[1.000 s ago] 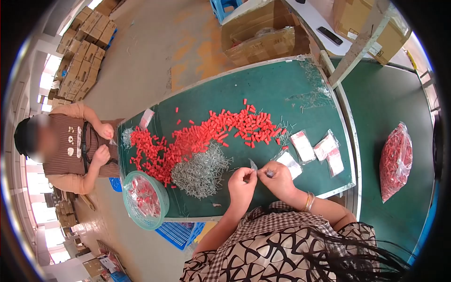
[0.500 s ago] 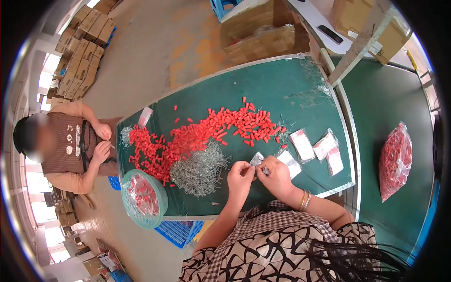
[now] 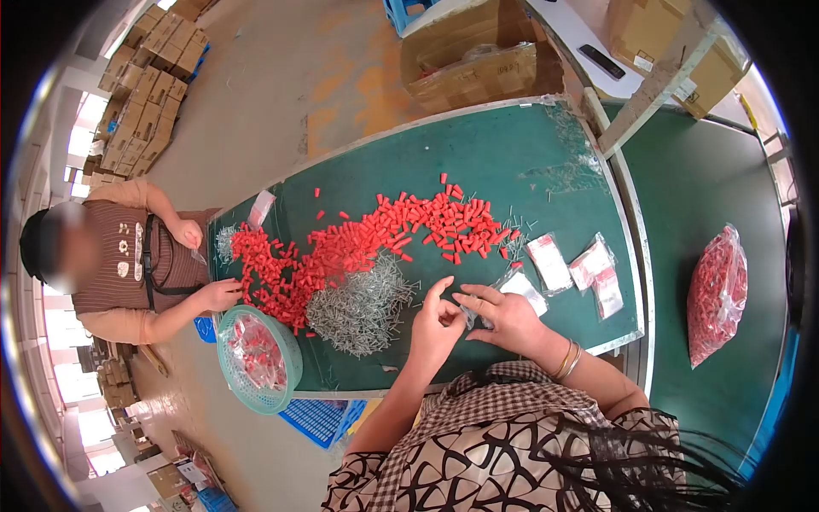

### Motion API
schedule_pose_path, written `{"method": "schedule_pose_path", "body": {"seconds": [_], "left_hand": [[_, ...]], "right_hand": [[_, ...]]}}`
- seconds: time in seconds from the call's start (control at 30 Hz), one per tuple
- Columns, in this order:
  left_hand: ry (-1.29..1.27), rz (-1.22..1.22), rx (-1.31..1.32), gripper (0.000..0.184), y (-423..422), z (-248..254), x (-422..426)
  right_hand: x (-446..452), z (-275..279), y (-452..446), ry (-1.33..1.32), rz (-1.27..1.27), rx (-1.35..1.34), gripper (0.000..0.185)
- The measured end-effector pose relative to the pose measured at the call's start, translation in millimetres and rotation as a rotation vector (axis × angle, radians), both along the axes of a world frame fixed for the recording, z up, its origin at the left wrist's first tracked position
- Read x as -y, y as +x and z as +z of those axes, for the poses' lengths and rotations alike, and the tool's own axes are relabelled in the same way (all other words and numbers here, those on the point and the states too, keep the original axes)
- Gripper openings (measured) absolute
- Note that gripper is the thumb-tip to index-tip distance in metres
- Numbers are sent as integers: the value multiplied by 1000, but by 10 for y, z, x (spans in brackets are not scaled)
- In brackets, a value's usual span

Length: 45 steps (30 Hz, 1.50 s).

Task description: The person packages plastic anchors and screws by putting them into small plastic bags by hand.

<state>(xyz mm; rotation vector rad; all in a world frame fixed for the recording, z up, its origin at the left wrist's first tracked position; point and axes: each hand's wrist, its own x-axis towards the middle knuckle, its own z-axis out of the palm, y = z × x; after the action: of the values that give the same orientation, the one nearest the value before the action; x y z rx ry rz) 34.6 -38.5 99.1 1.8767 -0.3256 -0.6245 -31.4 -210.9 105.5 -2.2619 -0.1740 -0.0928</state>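
Note:
My left hand [image 3: 437, 326] is over the near part of the green table, thumb and fingers pinched on the edge of a small clear bag [image 3: 469, 316]. Close on its right, my right hand [image 3: 503, 318] has its fingers apart beside the same bag, partly covering it. What the bag contains is too small to tell. Left of my hands lies a pile of metal screws [image 3: 358, 309], with red plastic plugs [image 3: 341, 249] heaped behind it and spread to the right. Flat packets [image 3: 549, 264] rest right of my hands.
A co-worker [image 3: 128, 264] stands at the table's left end, one hand near the plugs. A green basket [image 3: 293, 375] of bagged red pieces sits at the near left edge. A full bag of red pieces [image 3: 717, 294] lies on the right table, and a cardboard box [image 3: 478, 77] stands beyond.
My hands have loosened from their close pinch, and the fingers of my right hand have spread. The co-worker's hands have moved apart, one reaching toward the plugs.

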Motion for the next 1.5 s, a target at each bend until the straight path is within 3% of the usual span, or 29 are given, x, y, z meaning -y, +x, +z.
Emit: {"method": "schedule_pose_path", "body": {"seconds": [0.13, 0.37, 0.47, 0.53, 0.57, 0.6, 0.67, 0.77, 0.87, 1.07, 1.17, 1.27, 1.37, 1.5], "left_hand": [[-40, -12, -56, 64, -34, -19, -23], [-195, 23, -203, 61, -52, -136, -68], [-163, 64, -214, 49, 15, -33, -155], [83, 197, 30, 34, 154, -202, -415], [221, 261, 292, 25, 244, -401, -623], [475, 265, 403, 28, 326, -243, -701], [848, 256, 774, 28, 408, -470, -933], [887, 101, 604, 26, 443, -635, -1059], [825, 60, 665, 18, 461, -746, -1128], [512, 287, 656, 15, 520, -832, -1269], [158, 617, -84, 17, 544, -731, -1227], [-121, 681, -223, 18, 510, -691, -1194], [-170, 661, -296, 19, 476, -642, -1137], [-36, 615, -198, 19, 434, -648, -1078]], "right_hand": [[-16, -84, -4, 31, 13, 94, 59], [-38, -109, -25, 305, -57, -62, 51], [-32, -141, -33, 366, -87, -95, 50], [-8, -146, -47, 400, -110, -109, 50], [7, -109, -52, 410, -117, -145, 50], [15, -126, -58, 415, -117, -142, 50], [27, -160, -71, 423, -116, -137, 50], [-2, -176, -80, 435, -112, -169, 50], [-32, -186, -80, 406, -96, -122, 49], [-2, -129, -82, 414, -101, -222, 49], [-9, -149, -72, 418, -109, -230, 49], [-40, -151, -56, 452, -110, -220, 49], [-62, -183, -39, 428, -91, -171, 45], [-50, -115, -26, 433, -83, -206, 46]]}}
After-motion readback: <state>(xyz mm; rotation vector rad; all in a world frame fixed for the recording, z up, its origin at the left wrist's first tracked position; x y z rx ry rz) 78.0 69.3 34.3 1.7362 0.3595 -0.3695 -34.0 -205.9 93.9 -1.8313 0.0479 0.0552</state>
